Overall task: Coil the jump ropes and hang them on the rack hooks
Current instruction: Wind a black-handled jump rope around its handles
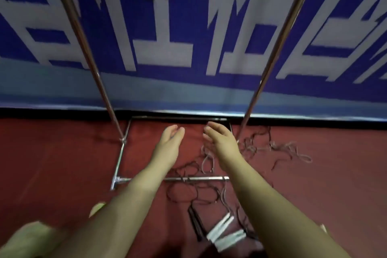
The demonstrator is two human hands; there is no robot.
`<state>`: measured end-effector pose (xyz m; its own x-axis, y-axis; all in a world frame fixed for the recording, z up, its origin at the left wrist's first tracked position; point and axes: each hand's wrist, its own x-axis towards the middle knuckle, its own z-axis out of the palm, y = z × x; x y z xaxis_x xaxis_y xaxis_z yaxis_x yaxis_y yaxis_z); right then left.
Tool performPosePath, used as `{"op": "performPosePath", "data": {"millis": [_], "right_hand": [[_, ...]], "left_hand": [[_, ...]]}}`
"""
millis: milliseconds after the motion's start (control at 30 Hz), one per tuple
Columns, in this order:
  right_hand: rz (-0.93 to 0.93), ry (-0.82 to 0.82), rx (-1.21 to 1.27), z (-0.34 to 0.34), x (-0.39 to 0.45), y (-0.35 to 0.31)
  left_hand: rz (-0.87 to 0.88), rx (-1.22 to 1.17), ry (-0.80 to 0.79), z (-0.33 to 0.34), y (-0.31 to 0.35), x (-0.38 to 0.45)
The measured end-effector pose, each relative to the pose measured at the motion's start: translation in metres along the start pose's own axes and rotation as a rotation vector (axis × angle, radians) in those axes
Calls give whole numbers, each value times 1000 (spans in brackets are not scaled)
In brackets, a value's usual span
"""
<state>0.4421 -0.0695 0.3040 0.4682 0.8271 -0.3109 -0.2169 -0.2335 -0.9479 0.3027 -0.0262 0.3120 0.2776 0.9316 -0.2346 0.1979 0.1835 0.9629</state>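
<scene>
Body in head view: two arms only, both entering from the bottom edge. The bare left forearm [125, 201] and bare right forearm [272, 205] show skin all the way from the frame edge to the wrist. The bare left hand [170, 138] and bare right hand [219, 140] are motion-blurred, so nails and fine detail are unreadable. The arms are slim and smooth in outline. A pale, rounded, blurred shape [31, 239] sits at the bottom-left corner, under the left forearm. It is likely a bare knee or leg, but too smeared to confirm. A smaller pale blurred tip [97, 208] sits just above it; I can't tell what it is.
</scene>
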Motion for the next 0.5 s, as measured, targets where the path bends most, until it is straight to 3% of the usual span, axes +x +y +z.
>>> {"op": "performPosePath", "data": {"millis": [167, 333, 500], "right_hand": [[330, 101, -46, -40, -3, 151], [596, 88, -127, -49, -5, 256], [606, 177, -226, -47, 25, 329]], "left_hand": [[-296, 115, -22, 23, -147, -8], [-546, 157, -60, 31, -255, -11], [-690, 134, -38, 38, -316, -8]]}}
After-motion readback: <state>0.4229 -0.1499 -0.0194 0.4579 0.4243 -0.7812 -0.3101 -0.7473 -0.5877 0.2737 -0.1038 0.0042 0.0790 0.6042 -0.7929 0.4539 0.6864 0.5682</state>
